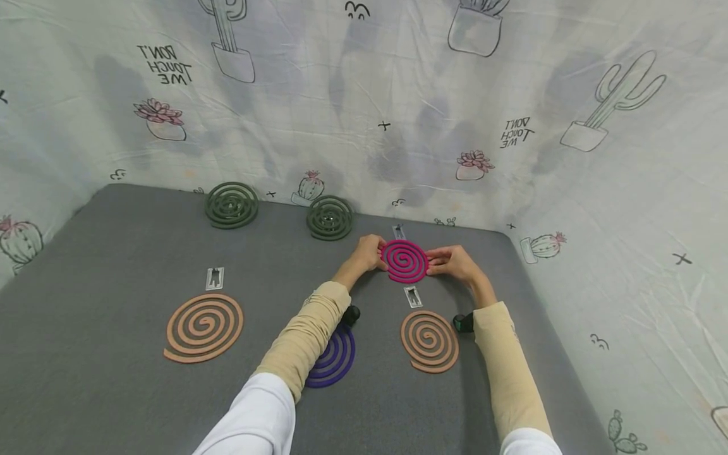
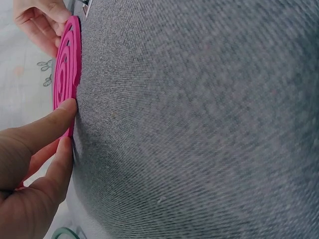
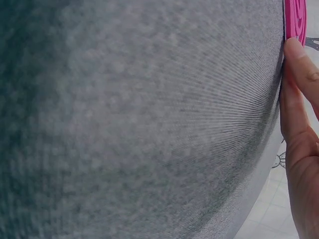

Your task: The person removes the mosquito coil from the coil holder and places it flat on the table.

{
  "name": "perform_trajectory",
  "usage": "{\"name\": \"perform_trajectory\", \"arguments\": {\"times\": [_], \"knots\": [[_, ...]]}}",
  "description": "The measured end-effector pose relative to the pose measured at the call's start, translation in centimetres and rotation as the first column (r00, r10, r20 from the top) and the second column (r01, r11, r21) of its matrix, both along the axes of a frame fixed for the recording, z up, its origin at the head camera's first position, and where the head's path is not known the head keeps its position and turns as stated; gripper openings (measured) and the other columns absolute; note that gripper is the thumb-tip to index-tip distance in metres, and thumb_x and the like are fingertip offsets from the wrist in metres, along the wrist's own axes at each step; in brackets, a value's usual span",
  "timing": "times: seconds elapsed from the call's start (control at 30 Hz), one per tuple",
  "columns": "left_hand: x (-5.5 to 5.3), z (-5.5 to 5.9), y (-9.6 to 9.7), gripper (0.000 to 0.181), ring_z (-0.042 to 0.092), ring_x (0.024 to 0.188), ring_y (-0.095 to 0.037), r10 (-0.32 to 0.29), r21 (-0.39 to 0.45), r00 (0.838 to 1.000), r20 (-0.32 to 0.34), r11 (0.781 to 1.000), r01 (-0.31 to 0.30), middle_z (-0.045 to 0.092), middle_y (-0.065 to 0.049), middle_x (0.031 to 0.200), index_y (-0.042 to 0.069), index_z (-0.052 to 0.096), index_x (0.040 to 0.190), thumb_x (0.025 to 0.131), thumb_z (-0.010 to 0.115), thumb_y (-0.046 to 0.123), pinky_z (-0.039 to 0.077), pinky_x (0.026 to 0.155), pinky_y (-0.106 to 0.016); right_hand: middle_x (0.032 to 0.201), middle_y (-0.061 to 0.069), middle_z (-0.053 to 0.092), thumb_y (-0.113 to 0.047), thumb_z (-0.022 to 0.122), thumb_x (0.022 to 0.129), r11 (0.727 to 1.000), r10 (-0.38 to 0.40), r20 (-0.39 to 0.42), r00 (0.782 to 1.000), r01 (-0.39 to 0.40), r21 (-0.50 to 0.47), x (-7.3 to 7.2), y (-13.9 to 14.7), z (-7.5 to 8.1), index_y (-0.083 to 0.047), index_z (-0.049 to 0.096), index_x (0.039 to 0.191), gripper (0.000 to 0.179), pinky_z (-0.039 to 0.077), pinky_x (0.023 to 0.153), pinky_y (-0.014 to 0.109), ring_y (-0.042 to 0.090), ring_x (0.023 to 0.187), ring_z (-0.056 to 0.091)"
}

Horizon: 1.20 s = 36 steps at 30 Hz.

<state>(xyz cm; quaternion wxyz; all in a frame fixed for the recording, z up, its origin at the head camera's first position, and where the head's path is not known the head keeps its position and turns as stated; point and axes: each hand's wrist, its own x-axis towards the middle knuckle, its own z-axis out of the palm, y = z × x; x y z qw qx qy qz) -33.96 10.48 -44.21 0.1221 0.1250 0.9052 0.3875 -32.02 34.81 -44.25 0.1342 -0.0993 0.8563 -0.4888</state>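
Note:
A pink spiral mosquito coil (image 1: 404, 258) lies flat on or just over the grey tabletop, toward its back right. My left hand (image 1: 366, 254) pinches its left edge between thumb and fingers. On the opposite edge, my right hand (image 1: 455, 262) holds the coil, thumb on top and fingers at the side, as the right wrist view shows. A small metal stand (image 1: 399, 232) lies just behind the coil, and another metal stand (image 1: 412, 296) is just in front of it. Nearer to me is an orange coil (image 1: 428, 335).
A purple coil (image 1: 352, 351) lies partly hidden beneath my left forearm. At the left are another orange coil (image 1: 206, 323) and a metal stand (image 1: 215, 278). Two thicker dark green coils (image 1: 230, 205) sit along the back edge, before a patterned cloth (image 1: 352, 114).

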Motion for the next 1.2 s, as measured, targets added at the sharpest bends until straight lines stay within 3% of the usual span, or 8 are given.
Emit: {"name": "perform_trajectory", "arguments": {"times": [0.5, 0.63, 0.7, 0.83, 0.87, 0.93, 1.07, 1.2], "knots": [[-0.4, 0.2, 0.2, 0.062, 0.061, 0.106, -0.022, 0.007, -0.016, 1.000, 0.018, 1.000, -0.007, 0.064, -0.014, 0.117, -0.003, 0.059, 0.124, 0.068, 0.084, 0.001, 0.052, 0.091, -0.031, 0.113, 0.035, 0.061, 0.012, 0.071, 0.076, 0.999, -0.014, -0.003, 1.000, 0.014, 0.037, -0.3, -0.3, 0.3, 0.017, 0.055, 0.120, 0.047, 0.056, 0.072, 0.018, 0.011, 0.081, 0.067], [-0.7, 0.0, 0.2, 0.064, 0.061, 0.109, -0.022, 0.011, 0.004, 0.998, 0.064, 1.000, -0.011, 0.063, -0.014, 0.120, -0.003, 0.058, 0.126, 0.067, 0.084, 0.000, 0.051, 0.094, -0.031, 0.112, 0.033, 0.062, 0.011, 0.072, 0.076, 0.998, -0.020, 0.005, 1.000, 0.019, 0.064, -0.3, -0.3, 0.4, 0.016, 0.056, 0.120, 0.047, 0.056, 0.072, 0.018, 0.011, 0.082, 0.067], [-0.9, -0.6, -0.1, 0.065, 0.061, 0.110, -0.022, 0.003, 0.010, 0.999, 0.043, 1.000, -0.004, 0.062, -0.013, 0.122, -0.001, 0.058, 0.128, 0.069, 0.084, 0.002, 0.050, 0.095, -0.032, 0.113, 0.033, 0.061, 0.010, 0.072, 0.077, 0.997, -0.018, 0.010, 1.000, 0.017, 0.073, -0.2, -0.3, 0.4, 0.015, 0.056, 0.121, 0.048, 0.056, 0.073, 0.018, 0.013, 0.084, 0.067], [-5.3, -6.2, -0.4, 0.062, 0.064, 0.094, -0.012, -0.059, 0.084, 0.989, -0.134, 0.994, 0.070, 0.067, -0.005, 0.110, 0.007, 0.064, 0.120, 0.064, 0.089, 0.019, 0.053, 0.080, -0.022, 0.120, 0.034, 0.057, 0.010, 0.071, 0.078, 0.998, -0.033, 0.026, 0.999, 0.031, 0.047, 0.1, -0.2, 0.9, 0.014, 0.053, 0.125, 0.051, 0.056, 0.075, 0.019, 0.019, 0.092, 0.066], [-5.6, -6.3, -0.6, 0.060, 0.064, 0.093, -0.012, -0.066, 0.079, 0.986, -0.152, 0.994, 0.078, 0.067, -0.004, 0.108, 0.007, 0.065, 0.119, 0.065, 0.088, 0.020, 0.053, 0.080, -0.022, 0.122, 0.034, 0.056, 0.010, 0.070, 0.078, 0.999, -0.036, 0.027, 0.999, 0.035, 0.034, 0.2, -0.2, 1.0, 0.015, 0.052, 0.126, 0.051, 0.056, 0.076, 0.018, 0.020, 0.093, 0.065], [-5.6, -5.5, -1.2, 0.056, 0.064, 0.093, -0.015, -0.080, 0.136, 0.986, -0.147, 0.986, 0.100, 0.068, -0.007, 0.108, 0.006, 0.065, 0.118, 0.068, 0.087, 0.019, 0.053, 0.080, -0.023, 0.125, 0.035, 0.053, 0.010, 0.068, 0.080, 0.999, -0.039, 0.018, 0.999, 0.039, 0.003, 0.6, 0.0, 1.3, 0.015, 0.049, 0.128, 0.051, 0.056, 0.078, 0.020, 0.021, 0.097, 0.065], [-1.2, 1.2, -3.5, 0.047, 0.062, 0.109, -0.030, -0.097, 0.252, 0.989, -0.108, 0.960, 0.121, 0.063, -0.020, 0.120, -0.004, 0.059, 0.124, 0.080, 0.074, 0.001, 0.051, 0.094, -0.034, 0.131, 0.034, 0.049, 0.004, 0.068, 0.084, 0.997, -0.053, -0.010, 0.999, 0.053, -0.050, 1.2, 0.4, 1.5, 0.013, 0.047, 0.131, 0.052, 0.055, 0.080, 0.019, 0.013, 0.098, 0.065], [-0.7, 2.1, -5.6, 0.044, 0.061, 0.110, -0.034, -0.137, 0.399, 0.974, -0.181, 0.895, 0.200, 0.061, -0.024, 0.122, -0.007, 0.057, 0.125, 0.084, 0.070, 0.001, 0.051, 0.094, -0.036, 0.136, 0.032, 0.045, -0.001, 0.069, 0.085, 0.991, -0.086, -0.032, 0.996, 0.082, -0.107, 1.4, 0.3, 1.5, 0.010, 0.046, 0.134, 0.055, 0.054, 0.082, 0.018, 0.000, 0.094, 0.062]]}}
